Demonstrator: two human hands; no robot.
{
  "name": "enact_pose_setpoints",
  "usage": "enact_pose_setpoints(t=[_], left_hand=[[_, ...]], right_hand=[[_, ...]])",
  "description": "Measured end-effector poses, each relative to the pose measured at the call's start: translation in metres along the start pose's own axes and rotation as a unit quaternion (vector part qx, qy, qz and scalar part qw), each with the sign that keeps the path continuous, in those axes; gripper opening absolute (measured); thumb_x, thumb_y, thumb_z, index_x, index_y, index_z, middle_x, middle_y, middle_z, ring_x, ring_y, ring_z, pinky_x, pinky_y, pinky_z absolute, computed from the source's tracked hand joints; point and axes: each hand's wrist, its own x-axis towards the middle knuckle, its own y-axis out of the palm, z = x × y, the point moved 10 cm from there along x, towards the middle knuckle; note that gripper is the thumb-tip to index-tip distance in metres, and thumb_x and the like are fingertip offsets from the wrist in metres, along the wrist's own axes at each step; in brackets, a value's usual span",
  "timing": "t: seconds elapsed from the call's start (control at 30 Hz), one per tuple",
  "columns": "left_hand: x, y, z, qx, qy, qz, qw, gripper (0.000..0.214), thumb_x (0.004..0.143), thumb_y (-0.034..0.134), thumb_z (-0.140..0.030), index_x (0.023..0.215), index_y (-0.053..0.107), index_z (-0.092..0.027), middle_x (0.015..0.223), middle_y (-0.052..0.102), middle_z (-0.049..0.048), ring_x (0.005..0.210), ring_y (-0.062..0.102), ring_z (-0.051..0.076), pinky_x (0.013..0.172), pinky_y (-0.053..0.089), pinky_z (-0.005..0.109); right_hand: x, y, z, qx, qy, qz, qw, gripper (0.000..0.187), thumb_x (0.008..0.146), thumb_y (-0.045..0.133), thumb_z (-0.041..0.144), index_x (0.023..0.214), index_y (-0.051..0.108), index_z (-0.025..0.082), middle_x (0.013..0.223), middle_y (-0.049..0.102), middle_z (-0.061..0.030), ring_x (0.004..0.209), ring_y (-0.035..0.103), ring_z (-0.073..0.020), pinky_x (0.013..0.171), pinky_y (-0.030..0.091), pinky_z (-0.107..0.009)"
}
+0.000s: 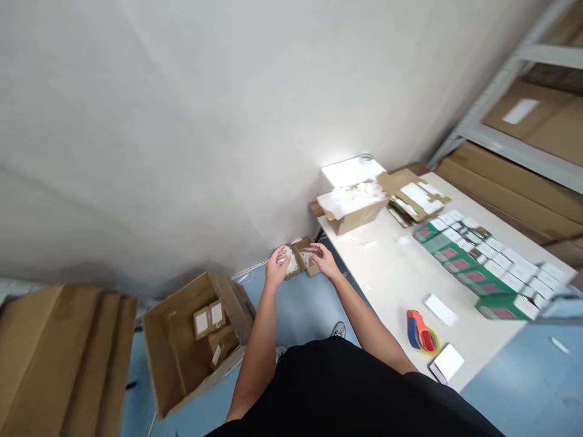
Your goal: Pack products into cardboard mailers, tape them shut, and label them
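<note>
Both my hands hold a small brown cardboard box (301, 257) out in front of me, above the blue floor beside the white table (396, 279). My left hand (276, 267) grips its left side with fingers curled. My right hand (324, 260) clasps its right side. White filling shows inside the box.
A large open carton (182, 346) with small boxes inside stands on the floor at left, next to flattened cardboard (59, 358). On the table lie an open box with white filling (353, 209), rows of green and white packs (483, 264), a tape dispenser (421, 332) and white cards. Shelving with cartons (523, 152) stands right.
</note>
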Motion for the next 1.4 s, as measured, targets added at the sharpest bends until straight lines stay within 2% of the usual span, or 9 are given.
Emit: enact_pose_setpoints(t=[0.13,0.3,0.43,0.57,0.83,1.03,1.17,1.27,1.4], left_hand=[[0.015,0.135,-0.034,0.000,0.024,0.101,0.995,0.053,0.086,0.073,-0.040,0.134,0.064,-0.020,0.131,0.068,0.0163,0.111,0.070,0.023,0.099,0.057,0.042],[0.001,0.297,-0.077,0.009,0.055,0.244,0.968,0.053,0.086,0.074,-0.042,0.134,0.064,-0.021,0.141,0.063,0.0162,0.116,0.068,0.026,0.099,0.057,0.044],[-0.020,0.398,-0.108,0.020,0.085,0.342,0.936,0.052,0.087,0.074,-0.043,0.133,0.065,-0.023,0.143,0.062,0.0151,0.120,0.066,0.028,0.099,0.057,0.045],[-0.038,0.470,-0.118,0.029,0.103,0.419,0.901,0.051,0.089,0.072,-0.044,0.135,0.064,-0.024,0.144,0.061,0.0143,0.120,0.065,0.028,0.098,0.057,0.043],[-0.056,0.557,-0.099,0.071,0.082,0.551,0.828,0.049,0.090,0.070,-0.037,0.135,0.063,-0.023,0.143,0.062,0.0141,0.117,0.068,0.025,0.098,0.057,0.041],[-0.092,0.608,-0.078,0.105,0.076,0.644,0.754,0.046,0.090,0.070,-0.036,0.134,0.064,-0.022,0.144,0.062,0.0141,0.118,0.067,0.026,0.098,0.056,0.041],[-0.130,0.623,-0.043,0.135,0.054,0.686,0.713,0.045,0.089,0.071,-0.036,0.132,0.065,-0.022,0.141,0.064,0.0140,0.118,0.067,0.026,0.101,0.054,0.042],[-0.153,0.624,-0.011,0.156,0.034,0.707,0.689,0.042,0.089,0.069,-0.036,0.128,0.068,-0.019,0.132,0.070,0.0139,0.115,0.068,0.025,0.103,0.053,0.042],[-0.167,0.614,0.028,0.190,0.025,0.716,0.671,0.042,0.086,0.069,-0.041,0.121,0.071,-0.018,0.120,0.075,0.0127,0.105,0.071,0.024,0.101,0.054,0.041]], right_hand=[[-0.012,-0.136,0.023,0.007,-0.022,-0.114,0.993,0.040,0.073,0.074,0.034,0.112,0.068,0.026,0.111,0.074,-0.0073,0.108,0.068,-0.0239,0.103,0.051,-0.045],[-0.060,-0.282,0.040,0.007,-0.026,-0.257,0.966,0.043,0.074,0.075,0.036,0.115,0.069,0.025,0.119,0.073,-0.0090,0.110,0.067,-0.0248,0.104,0.051,-0.046],[-0.101,-0.364,0.047,0.016,-0.031,-0.354,0.935,0.048,0.075,0.075,0.037,0.121,0.068,0.026,0.125,0.071,-0.0092,0.113,0.065,-0.0255,0.103,0.052,-0.047],[-0.131,-0.413,0.044,0.026,-0.035,-0.431,0.901,0.047,0.076,0.074,0.037,0.122,0.069,0.027,0.125,0.071,-0.0090,0.113,0.065,-0.0255,0.102,0.052,-0.047],[-0.189,-0.449,0.005,0.037,0.007,-0.576,0.816,0.046,0.077,0.069,0.036,0.122,0.068,0.027,0.127,0.069,-0.0080,0.111,0.066,-0.0244,0.100,0.052,-0.044],[-0.269,-0.448,-0.051,0.037,0.072,-0.676,0.732,0.054,0.077,0.067,0.035,0.130,0.064,0.026,0.133,0.067,-0.0093,0.114,0.065,-0.0262,0.098,0.053,-0.044],[-0.325,-0.441,-0.097,0.008,0.166,-0.713,0.681,0.051,0.079,0.063,0.033,0.130,0.065,0.026,0.133,0.067,-0.0077,0.114,0.065,-0.0250,0.097,0.053,-0.040],[-0.353,-0.433,-0.135,-0.030,0.279,-0.699,0.657,0.041,0.080,0.058,0.026,0.119,0.069,0.022,0.122,0.071,-0.0081,0.109,0.066,-0.0247,0.094,0.054,-0.037],[-0.356,-0.416,-0.176,-0.134,0.382,-0.614,0.678,0.038,0.080,0.060,0.018,0.116,0.071,0.020,0.116,0.074,-0.0108,0.108,0.066,-0.0284,0.093,0.052,-0.038]])
